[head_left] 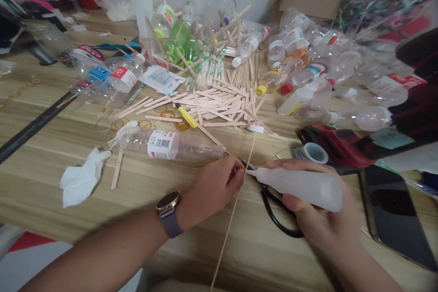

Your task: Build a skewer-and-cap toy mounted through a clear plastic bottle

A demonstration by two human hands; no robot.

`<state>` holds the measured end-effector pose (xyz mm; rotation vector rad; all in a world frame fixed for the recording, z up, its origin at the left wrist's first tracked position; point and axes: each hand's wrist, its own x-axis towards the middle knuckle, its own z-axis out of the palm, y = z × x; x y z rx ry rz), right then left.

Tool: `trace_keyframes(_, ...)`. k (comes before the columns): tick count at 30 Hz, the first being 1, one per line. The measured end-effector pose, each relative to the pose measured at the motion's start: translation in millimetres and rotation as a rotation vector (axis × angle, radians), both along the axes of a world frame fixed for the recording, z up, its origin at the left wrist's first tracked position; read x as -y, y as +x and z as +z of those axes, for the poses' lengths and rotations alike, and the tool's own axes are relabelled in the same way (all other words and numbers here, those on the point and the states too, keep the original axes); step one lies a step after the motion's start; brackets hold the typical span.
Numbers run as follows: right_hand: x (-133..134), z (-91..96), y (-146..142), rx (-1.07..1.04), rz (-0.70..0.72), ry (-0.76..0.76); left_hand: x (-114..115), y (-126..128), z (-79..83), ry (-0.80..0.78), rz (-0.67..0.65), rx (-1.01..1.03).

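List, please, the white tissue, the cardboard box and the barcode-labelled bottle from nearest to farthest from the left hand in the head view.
1. Barcode-labelled bottle: ahead-left, neck near the left hand.
2. White tissue: to the left.
3. Cardboard box: far back, right.

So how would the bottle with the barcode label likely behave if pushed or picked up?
The bottle has a round body lying on its side, so it would probably roll. No liquid shows through the clear plastic, so it is likely light. It looks thin-walled and may dent when gripped.
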<state>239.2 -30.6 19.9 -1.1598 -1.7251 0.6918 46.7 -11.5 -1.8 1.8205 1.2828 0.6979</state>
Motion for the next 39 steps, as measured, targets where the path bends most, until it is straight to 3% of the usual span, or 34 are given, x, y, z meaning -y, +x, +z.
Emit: trace_keyframes(39,2.8,3.5,-2.7,0.046,-0.069,0.024,-0.2,-0.9,1.1,0.0,0.002,-0.011)
